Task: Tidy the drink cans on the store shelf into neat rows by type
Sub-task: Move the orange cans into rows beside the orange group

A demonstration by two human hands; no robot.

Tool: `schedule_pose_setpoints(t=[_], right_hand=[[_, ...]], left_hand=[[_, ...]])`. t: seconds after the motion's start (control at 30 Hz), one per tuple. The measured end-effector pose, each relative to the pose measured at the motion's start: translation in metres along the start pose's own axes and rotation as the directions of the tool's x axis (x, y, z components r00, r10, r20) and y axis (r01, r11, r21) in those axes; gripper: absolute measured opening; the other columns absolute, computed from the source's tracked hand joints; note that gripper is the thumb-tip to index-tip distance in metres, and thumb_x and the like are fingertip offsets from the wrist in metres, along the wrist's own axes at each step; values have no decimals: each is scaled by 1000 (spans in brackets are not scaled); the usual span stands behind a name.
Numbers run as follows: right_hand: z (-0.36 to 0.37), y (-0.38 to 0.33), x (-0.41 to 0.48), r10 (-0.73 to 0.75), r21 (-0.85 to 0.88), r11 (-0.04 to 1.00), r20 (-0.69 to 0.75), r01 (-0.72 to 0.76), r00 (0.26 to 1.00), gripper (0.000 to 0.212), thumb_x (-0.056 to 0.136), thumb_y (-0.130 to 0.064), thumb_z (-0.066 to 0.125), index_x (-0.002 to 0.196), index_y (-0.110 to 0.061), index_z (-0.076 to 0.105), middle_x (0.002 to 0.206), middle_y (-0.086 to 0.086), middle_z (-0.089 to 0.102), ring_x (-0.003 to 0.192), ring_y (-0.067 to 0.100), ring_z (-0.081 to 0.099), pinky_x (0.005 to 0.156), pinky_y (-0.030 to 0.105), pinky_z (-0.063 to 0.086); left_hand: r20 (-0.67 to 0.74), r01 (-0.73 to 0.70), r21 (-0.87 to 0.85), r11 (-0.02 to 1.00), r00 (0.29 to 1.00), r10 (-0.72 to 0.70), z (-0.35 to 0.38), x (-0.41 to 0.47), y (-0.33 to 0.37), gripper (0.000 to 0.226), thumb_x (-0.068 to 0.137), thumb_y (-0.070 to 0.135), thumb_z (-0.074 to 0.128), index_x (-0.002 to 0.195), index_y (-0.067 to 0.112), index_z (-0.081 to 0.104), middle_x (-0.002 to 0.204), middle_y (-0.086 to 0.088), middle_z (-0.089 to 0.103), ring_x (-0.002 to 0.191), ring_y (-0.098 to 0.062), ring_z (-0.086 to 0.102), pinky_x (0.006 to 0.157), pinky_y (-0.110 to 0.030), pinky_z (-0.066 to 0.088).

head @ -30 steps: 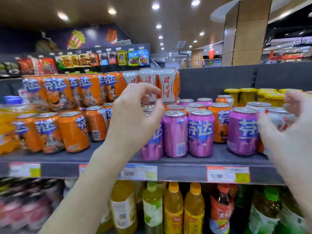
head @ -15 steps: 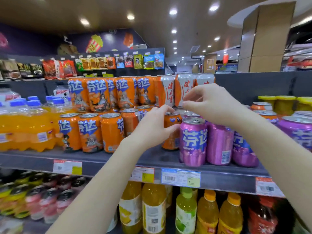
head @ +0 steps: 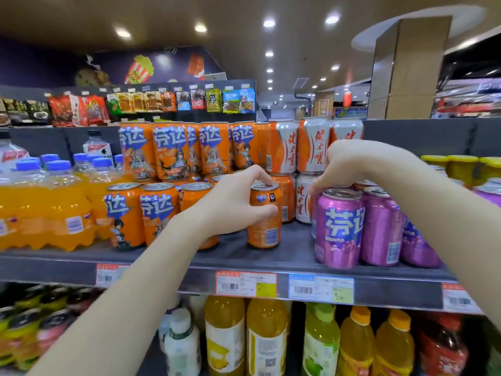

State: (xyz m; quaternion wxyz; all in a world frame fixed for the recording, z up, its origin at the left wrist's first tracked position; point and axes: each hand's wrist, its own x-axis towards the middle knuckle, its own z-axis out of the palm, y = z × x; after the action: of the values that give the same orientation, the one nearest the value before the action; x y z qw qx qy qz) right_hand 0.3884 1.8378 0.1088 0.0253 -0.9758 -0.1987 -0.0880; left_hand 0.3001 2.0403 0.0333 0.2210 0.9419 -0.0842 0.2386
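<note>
My left hand (head: 233,206) is shut around a small orange can (head: 264,229) that stands alone in a gap on the grey shelf (head: 284,256). Left of it stands a row of matching orange cans (head: 158,210), with taller orange cans (head: 170,150) stacked behind. White-and-orange cans (head: 311,145) are stacked at the back centre. Purple cans (head: 339,226) stand to the right. My right hand (head: 352,164) arches over the purple cans' tops, its fingertips pointing down behind the front purple can. What those fingers touch is hidden.
Orange soda bottles (head: 40,207) fill the shelf's left end. Yellow-lidded cans (head: 461,166) sit at the far right. Price tags (head: 245,283) line the shelf edge. Juice bottles (head: 265,335) stand on the lower shelf, and snack packets (head: 151,101) hang above.
My left hand went from the purple cans to the orange can and grips it. My right hand came in from the right onto the purple cans, then lifted off the front can's top.
</note>
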Motion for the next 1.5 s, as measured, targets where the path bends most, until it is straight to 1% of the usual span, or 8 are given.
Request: schedule_pose_setpoints(t=[0.23,0.47,0.6,0.73,0.87,1.07,1.3,1.5], right_hand=[[0,-10,4,73,-40,997,57,-71,996,58,71,-50,85,109,-12,62,93,4,66,87,24,67,76,35,58],[-2,-5,11,31,-5,1000,97,-31,995,49,76,-39,85,117,-18,70,108,4,70,92,22,68,81,36,58],[-1,-1,15,-95,207,976,168,59,981,45,78,-12,82,117,-31,70,121,-7,66,114,18,61,98,37,50],[3,5,17,-216,395,911,200,123,956,51,82,6,70,113,-34,71,119,-14,67,116,7,58,85,26,49],[1,9,14,-228,484,865,145,132,963,37,87,-5,70,113,-30,71,118,-11,67,113,9,61,86,26,50],[4,-19,-4,-224,304,915,-159,264,961,28,87,-15,70,113,-27,70,109,-7,69,96,6,64,71,20,49],[26,-81,-49,-256,297,917,-76,267,964,52,88,-26,68,137,-23,51,116,-3,65,96,12,63,74,26,54],[80,-99,-44,-94,671,730,-94,133,991,75,87,-17,64,151,-25,25,112,2,64,92,17,63,72,32,55]], left_hand=[[95,-69,19,997,993,67,-24,-5,-8,45,84,47,76,124,38,55,136,17,55,118,-3,48,80,-11,36],[161,-131,66,989,980,119,-31,-3,-14,48,87,49,73,129,38,52,144,13,52,129,-8,48,99,-28,43],[203,-133,96,986,973,111,-36,-2,-11,46,88,46,73,127,36,50,133,8,57,118,-13,58,94,-32,53],[243,-136,107,985,964,107,-39,-1,-9,46,90,41,71,129,36,48,125,10,56,112,-13,60,80,-20,52],[284,-160,172,972,953,106,-42,5,-7,46,88,43,71,128,41,48,127,3,62,112,-19,63,88,-35,57],[250,-168,167,972,960,123,-45,13,-4,40,87,56,70,122,40,57,103,25,47,104,-4,51,85,-26,44],[316,-132,20,991,941,119,-65,11,-20,34,83,40,80,111,45,61,123,21,63,116,-4,60,100,-36,52],[403,-65,-127,990,909,111,-74,10,-29,32,88,14,77,108,36,65,140,22,56,132,-2,51,112,-38,45]])
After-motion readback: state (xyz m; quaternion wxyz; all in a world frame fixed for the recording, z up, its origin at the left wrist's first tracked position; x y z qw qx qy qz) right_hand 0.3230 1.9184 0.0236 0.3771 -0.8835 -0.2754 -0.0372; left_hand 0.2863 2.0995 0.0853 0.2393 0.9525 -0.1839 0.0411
